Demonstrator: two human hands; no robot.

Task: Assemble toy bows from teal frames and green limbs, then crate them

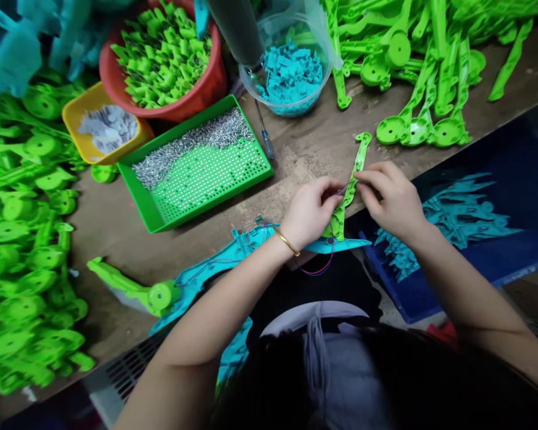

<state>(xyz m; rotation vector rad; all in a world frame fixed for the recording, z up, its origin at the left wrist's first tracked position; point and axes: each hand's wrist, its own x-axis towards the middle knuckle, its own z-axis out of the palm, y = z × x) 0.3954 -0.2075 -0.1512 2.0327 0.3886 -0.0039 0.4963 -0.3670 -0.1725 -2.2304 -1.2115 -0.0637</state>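
Observation:
A light-green plastic arm piece (360, 158) slants up at the right end of a long turquoise plastic half-shell (215, 263) at the table's front edge. Over the green piece, my left hand (311, 209) pinches a thin wire (344, 189), its fingertips closed. From the other side, my right hand (392, 197) has thumb and finger together at the same wire, against the piece's edge. Red and blue wires (327, 269) loop below the shell and run along its inside. Another green arm piece (159, 295) is joined to the shell's left end.
A green basket (197, 209) of small screws, a screwdriver (267, 140), a red bowl (161, 107), a yellow box (83, 137) and a clear tub (291, 107) stand behind. Green parts (22, 286) heap at left and back right. A blue bin (475, 269) holds turquoise parts.

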